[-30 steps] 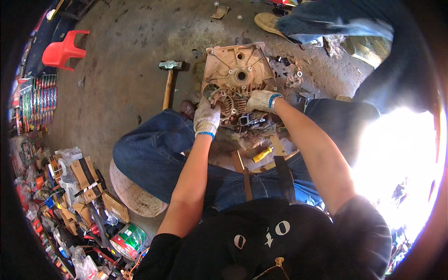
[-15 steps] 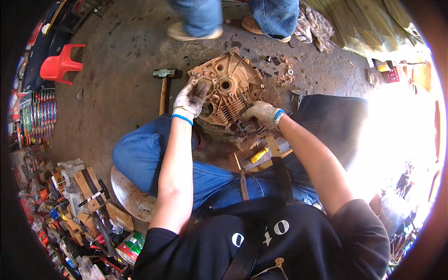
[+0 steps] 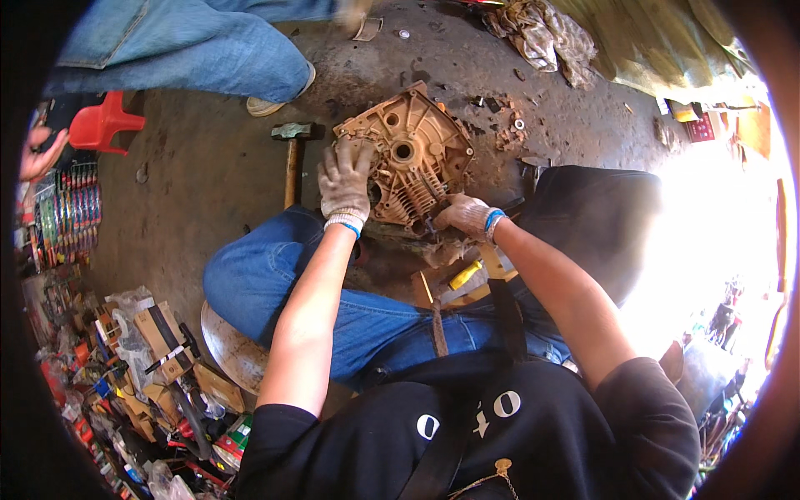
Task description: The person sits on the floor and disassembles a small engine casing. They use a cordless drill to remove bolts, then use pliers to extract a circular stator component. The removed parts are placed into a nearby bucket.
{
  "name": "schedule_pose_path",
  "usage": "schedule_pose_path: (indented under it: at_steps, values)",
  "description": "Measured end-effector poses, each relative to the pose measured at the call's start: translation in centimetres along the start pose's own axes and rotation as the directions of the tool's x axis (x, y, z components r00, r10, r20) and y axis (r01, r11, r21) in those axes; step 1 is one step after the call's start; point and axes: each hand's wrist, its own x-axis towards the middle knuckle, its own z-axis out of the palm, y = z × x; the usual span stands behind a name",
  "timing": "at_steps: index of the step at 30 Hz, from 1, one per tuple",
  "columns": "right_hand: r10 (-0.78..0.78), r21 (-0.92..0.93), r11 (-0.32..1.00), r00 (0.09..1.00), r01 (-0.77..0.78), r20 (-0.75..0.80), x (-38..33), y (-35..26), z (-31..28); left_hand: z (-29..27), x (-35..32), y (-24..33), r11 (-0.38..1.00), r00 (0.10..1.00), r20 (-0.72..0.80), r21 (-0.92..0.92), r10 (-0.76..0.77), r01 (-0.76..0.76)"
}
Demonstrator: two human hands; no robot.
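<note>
Casing point(image 3: 422, 158): laid ahead, between hands; fins point(image 3: 408, 200) pointed toward wearer. Left hand point(image 3: 344, 181): palm down, fingers spread, over casing's left edge. Right hand point(image 3: 463, 215): nearer fins, fingers curled; grasp cannot be told.

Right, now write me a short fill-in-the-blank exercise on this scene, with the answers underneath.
1. From the wearer's viewpoint, the hammer lies to the ____ of the casing.
2. The hand nearer the yellow handle is the ____ one.
3. The gloves have ____ edging at the wrists.
4. The plastic chair is ____.

Missing words: left; right; blue; red.
</note>
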Motion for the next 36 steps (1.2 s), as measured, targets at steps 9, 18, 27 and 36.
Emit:
schedule_pose_path:
  at_steps: [9,18,27,36]
  values:
    - [0.179,0.603,0.764,0.973,-0.230,0.145,-0.2,-2.8,-1.0,4.3,3.4,-1.4,0.816,0.916,0.218,0.418,0.336,-0.399]
    - [0.082,0.684,0.723,0.995,-0.097,0.054,1.3,-2.9,-0.1,-0.9,2.8,1.0,0.382,0.676,0.528,0.564,0.514,-0.732]
    - [0.068,0.179,0.980,0.991,-0.089,0.119,0.2,-2.5,-0.7,-2.4,2.1,5.0,0.548,0.595,0.474,0.251,0.650,-0.798]
    - [-0.117,0.082,0.990,0.993,0.118,-0.018,0.0,-0.9,0.7,-2.3,2.5,2.0,0.857,0.900,0.410,-0.507,0.146,0.092]
